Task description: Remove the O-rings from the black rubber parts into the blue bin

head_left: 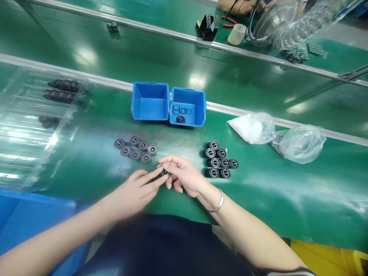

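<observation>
Between my two hands is a small black round part [164, 172], mostly covered by fingers. My left hand [140, 189] grips it from the left with fingers closed together on it. From the right, my right hand [182, 174] pinches the same part with thumb and fingers. Just beyond my left hand lie several black round caps [135, 155] with a slot in their faces. To the right of my right hand stand several black cylinders [215, 162] with slotted round tops, in a tight group. A tiny whitish piece [226, 151] lies beside them.
Two blue bins stand ahead; the left bin [151, 109] shows a bare floor, the right bin [198, 115] holds black O-rings [181, 119]. Plastic bags [253, 128] lie at right, a clear tray [31, 153] with black parts at left. A person's hands [244, 7] show across the bench.
</observation>
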Motion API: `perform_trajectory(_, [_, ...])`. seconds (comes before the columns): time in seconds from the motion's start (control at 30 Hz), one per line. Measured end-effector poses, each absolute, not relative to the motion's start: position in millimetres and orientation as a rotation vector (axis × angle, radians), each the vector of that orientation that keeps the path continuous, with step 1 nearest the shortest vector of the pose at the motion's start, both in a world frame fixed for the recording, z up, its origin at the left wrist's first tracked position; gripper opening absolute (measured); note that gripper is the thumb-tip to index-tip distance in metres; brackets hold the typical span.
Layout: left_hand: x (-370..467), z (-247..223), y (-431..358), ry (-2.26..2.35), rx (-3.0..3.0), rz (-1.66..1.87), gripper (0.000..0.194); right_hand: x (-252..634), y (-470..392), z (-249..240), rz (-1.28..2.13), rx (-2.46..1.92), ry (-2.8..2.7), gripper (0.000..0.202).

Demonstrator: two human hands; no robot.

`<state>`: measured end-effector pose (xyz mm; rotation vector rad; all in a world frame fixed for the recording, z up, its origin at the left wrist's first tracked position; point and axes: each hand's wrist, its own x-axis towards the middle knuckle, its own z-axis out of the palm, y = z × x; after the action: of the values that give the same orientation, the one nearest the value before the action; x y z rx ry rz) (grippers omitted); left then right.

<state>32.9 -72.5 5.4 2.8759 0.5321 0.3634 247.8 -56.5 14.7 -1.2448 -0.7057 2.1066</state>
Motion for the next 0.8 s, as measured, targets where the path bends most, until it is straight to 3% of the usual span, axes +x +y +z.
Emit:
perform_trajectory(0.27, [44,-5,-92,0.729,2.946,0.456,0.028,252,-64,6,2.131,-1.034,-0.691,0.022])
perform_trajectory(0.8, [39,-6,-86,0.624,2.909,0.515,0.029,253,-67,-1,2.071,-1.019,-0.738,0.021])
